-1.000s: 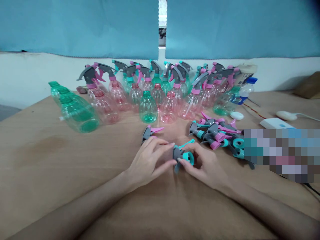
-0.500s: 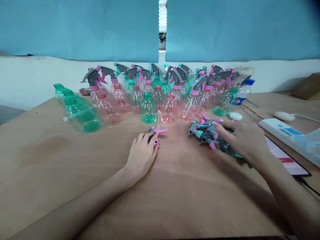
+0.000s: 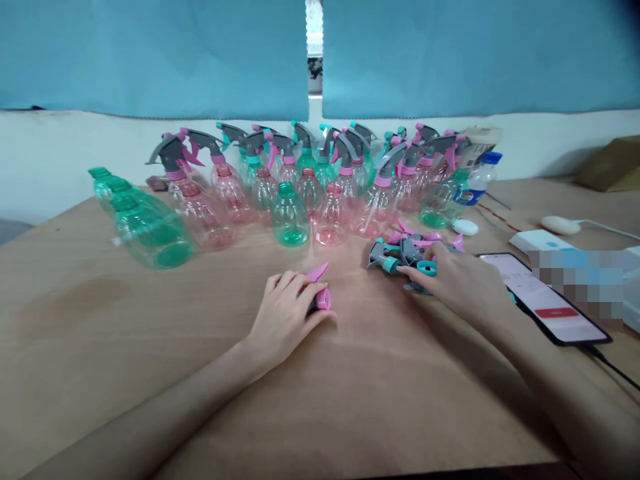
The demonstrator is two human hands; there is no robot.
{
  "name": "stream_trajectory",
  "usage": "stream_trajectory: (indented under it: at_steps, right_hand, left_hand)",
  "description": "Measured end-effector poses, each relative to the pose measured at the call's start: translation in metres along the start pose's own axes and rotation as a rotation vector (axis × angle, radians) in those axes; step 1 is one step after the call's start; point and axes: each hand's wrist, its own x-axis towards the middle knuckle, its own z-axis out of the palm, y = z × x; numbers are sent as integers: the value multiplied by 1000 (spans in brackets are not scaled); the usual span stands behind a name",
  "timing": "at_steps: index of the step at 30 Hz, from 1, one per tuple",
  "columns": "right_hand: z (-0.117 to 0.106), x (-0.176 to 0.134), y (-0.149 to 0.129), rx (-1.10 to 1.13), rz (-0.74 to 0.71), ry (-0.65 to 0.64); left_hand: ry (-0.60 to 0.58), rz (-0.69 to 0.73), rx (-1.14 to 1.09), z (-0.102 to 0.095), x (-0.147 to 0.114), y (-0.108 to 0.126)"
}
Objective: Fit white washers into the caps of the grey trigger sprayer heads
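Note:
My left hand (image 3: 283,313) is closed around a spray head (image 3: 324,300) with a pink collar and pink trigger, low over the wooden table. Its grey body is mostly covered by my fingers. On the right, my right hand (image 3: 465,283) reaches into a pile of loose spray heads (image 3: 385,257) in grey, pink and teal. Thumb and fingers there close on a grey spray head with a teal collar (image 3: 427,268). Beyond my hands stand open bottles, among them a clear green bottle (image 3: 291,217) and a clear pink bottle (image 3: 331,217).
Behind are several bottles with spray heads fitted, such as a pink one (image 3: 377,207). Green bottles (image 3: 155,233) stand at the left. To the right are a phone (image 3: 545,297), a white oval object (image 3: 465,227), a blue-capped bottle (image 3: 483,180) and a white power strip (image 3: 543,240).
The spray head in my left hand has turned so its pink collar shows more. My right hand has shifted left and in among the loose spray heads. The view has shifted slightly.

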Motion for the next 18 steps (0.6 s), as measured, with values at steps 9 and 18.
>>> stream_trajectory:
  at_steps: [9,18]
  right_hand:
    - [-6,-7,-9,-138,76,56]
    - [1,-11,-22,-71,-51,176]
  left_hand:
    - [-50,36,-73,1,0,2]
    - [41,-28,-138,-5,1,5]
